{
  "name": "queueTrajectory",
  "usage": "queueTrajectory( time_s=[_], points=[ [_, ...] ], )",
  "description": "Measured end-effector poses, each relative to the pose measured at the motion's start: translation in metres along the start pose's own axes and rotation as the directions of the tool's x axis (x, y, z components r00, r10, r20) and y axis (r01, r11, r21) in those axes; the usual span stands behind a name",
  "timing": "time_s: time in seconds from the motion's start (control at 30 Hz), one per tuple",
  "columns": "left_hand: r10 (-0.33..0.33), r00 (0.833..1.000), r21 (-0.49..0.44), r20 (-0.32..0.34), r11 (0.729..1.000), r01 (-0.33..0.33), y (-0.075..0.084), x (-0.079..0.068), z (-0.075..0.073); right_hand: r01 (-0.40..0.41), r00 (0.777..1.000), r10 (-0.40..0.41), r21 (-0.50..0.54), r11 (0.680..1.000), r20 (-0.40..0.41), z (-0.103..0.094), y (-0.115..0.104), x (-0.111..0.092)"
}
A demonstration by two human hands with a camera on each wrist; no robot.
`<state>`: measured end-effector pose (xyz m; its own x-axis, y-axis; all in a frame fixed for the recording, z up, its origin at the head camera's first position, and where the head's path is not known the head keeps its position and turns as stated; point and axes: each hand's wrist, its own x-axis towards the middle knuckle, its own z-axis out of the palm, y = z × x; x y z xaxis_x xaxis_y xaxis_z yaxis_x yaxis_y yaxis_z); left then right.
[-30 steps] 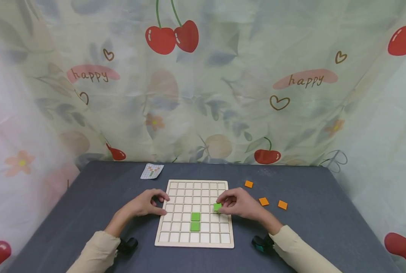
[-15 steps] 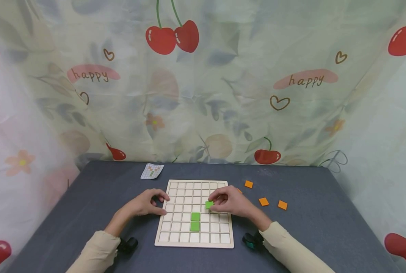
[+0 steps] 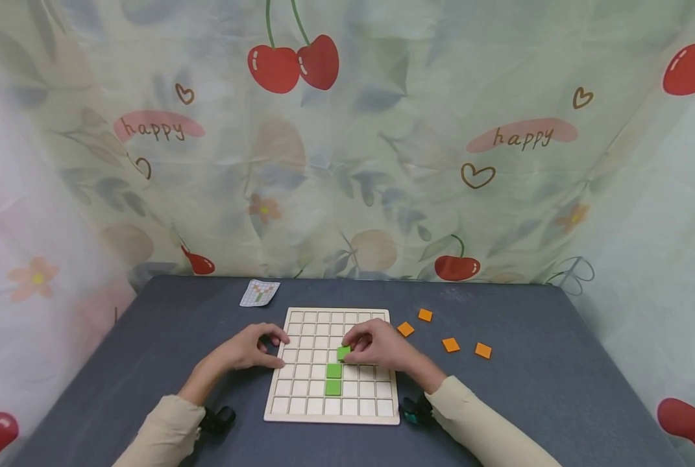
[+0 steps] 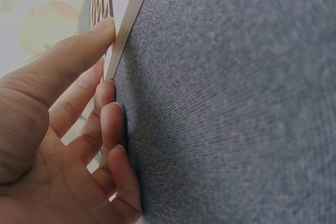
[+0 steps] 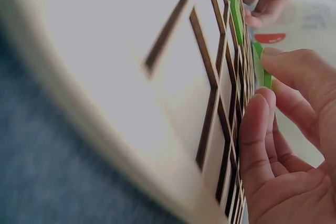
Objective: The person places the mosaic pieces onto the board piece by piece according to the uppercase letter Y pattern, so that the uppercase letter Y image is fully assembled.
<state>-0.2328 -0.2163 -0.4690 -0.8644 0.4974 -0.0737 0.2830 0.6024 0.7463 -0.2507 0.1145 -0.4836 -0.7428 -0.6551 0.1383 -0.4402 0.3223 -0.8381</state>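
Observation:
A wooden grid board (image 3: 277, 416) with pale square cells lies on the dark tabletop. Two green square tiles (image 3: 333, 379) sit in neighbouring cells of one column. Between thumb and fingers, my right hand (image 3: 377, 346) pinches another green tile (image 3: 344, 353), just above the upper of those two in the head view. In the right wrist view the pinched tile (image 5: 266, 66) is tilted and close over the grid. My left hand (image 3: 248, 347) rests at the board's left edge, thumb and fingertips touching it. In the left wrist view its thumb (image 4: 79, 56) lies against the wooden rim.
Several orange tiles (image 3: 451, 345) lie scattered on the tabletop (image 3: 528, 395), right of the board. A small card (image 3: 259, 293) with a coloured grid pattern lies behind the board to the left. A printed cloth (image 3: 324, 162) hangs along the back and sides.
My right hand has moved left across the board with the green tile, to near the column of the two green ones. This uncovers another orange tile. My left hand stays put.

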Motion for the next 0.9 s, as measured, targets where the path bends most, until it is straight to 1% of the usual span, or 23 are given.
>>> queueTrajectory(
  time_s=[0.2, 0.33, 0.53, 0.73, 0.9],
  points=[
    [0.025, 1.000, -0.009, 0.003, 1.000, -0.025, 0.000, 0.000, 0.000, -0.026, 0.999, 0.027, -0.023, 0.999, 0.024, 0.006, -0.006, 0.005],
    [0.016, 1.000, -0.023, 0.003, 1.000, -0.016, 0.002, 0.000, 0.000, -0.034, 0.999, 0.035, -0.036, 0.999, 0.031, 0.008, -0.009, 0.007],
    [0.007, 1.000, -0.015, 0.001, 1.000, -0.007, 0.000, 0.001, 0.001, -0.031, 0.999, 0.032, -0.064, 0.997, 0.026, 0.011, -0.014, 0.010],
    [0.001, 1.000, -0.015, 0.003, 1.000, -0.001, 0.003, 0.000, 0.001, -0.030, 0.999, 0.032, -0.061, 0.998, 0.028, 0.012, -0.016, 0.011],
    [-0.005, 1.000, -0.015, 0.002, 1.000, 0.005, 0.003, 0.000, 0.001, -0.032, 0.999, 0.034, -0.073, 0.997, 0.023, 0.013, -0.017, 0.012]
  ],
)
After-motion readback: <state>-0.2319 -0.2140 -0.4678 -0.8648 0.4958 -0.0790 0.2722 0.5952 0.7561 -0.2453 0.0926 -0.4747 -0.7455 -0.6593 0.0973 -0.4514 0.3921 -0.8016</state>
